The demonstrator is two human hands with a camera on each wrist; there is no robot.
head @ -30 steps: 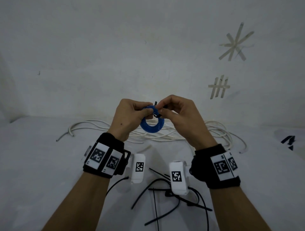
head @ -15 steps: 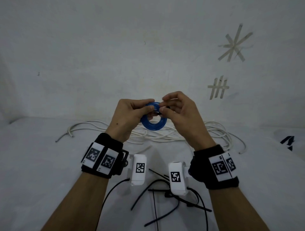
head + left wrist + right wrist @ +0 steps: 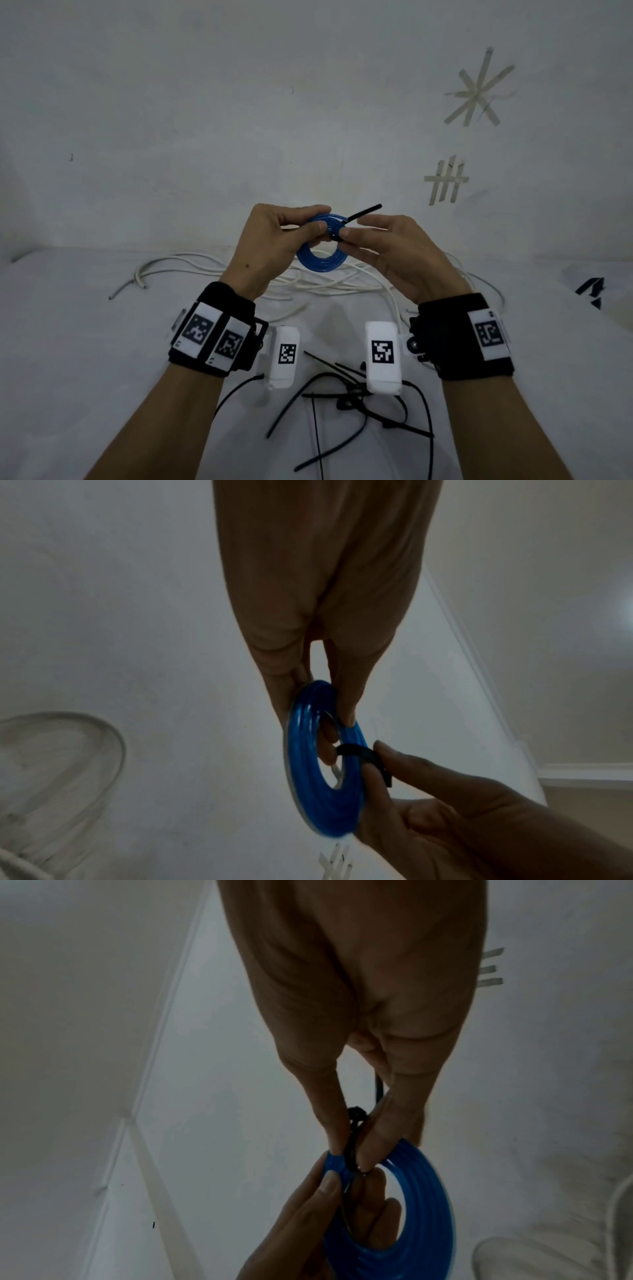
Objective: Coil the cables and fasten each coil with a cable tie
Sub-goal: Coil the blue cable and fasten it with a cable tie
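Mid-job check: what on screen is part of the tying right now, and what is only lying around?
In use:
- blue coiled cable, gripped by left hand
- black plastic cable tie wrapped round it, pinched by right hand

Lying about:
- loose white cable on white table
- spare black cable ties
- tape marks on wall

A glossy, translucent blue coil of round plastic cable [image 3: 321,260] is showing paler highlight streaks along its turns, and a matte black ribbed plastic cable tie [image 3: 356,751] is crossing it as a dark band. A loose heap of off-white round cable [image 3: 342,282] is lying pale against the white cloth-covered table [image 3: 85,342]. Thin black plastic cable ties [image 3: 346,387] are drawing dark lines on that white. Black fabric wristbands [image 3: 215,334] are carrying white square tags printed with black-and-white pixel patterns. Beige strips of masking tape [image 3: 478,90] are forming a star and a hatch pattern on the dull grey-white plaster wall [image 3: 239,102].
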